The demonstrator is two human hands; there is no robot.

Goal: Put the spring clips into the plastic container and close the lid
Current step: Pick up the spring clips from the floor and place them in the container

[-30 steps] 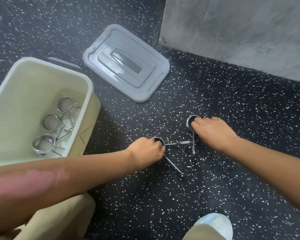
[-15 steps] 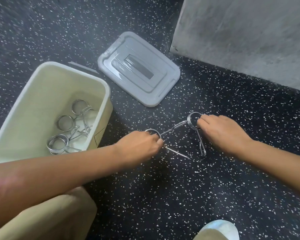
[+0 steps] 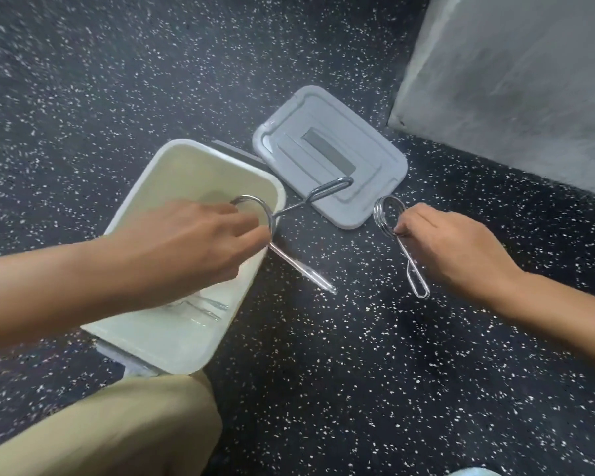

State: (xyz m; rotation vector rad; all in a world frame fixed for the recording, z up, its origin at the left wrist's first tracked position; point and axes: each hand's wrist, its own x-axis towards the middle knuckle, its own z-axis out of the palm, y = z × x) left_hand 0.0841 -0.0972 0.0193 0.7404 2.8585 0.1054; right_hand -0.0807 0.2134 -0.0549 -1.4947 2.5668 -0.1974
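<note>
Left hand pinching a spring clip over the cream plastic container rim, more clips inside, right hand gripping another clip at three o'clock above the speckled floor, grey lid lying off at one o'clock

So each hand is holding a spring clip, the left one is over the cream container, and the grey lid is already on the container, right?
Not quite. The grey lid is off, lying on the floor beside the cream container, as the head view shows. The rest holds: the left hand holds a spring clip over the open container, and the right hand holds another clip.
</note>
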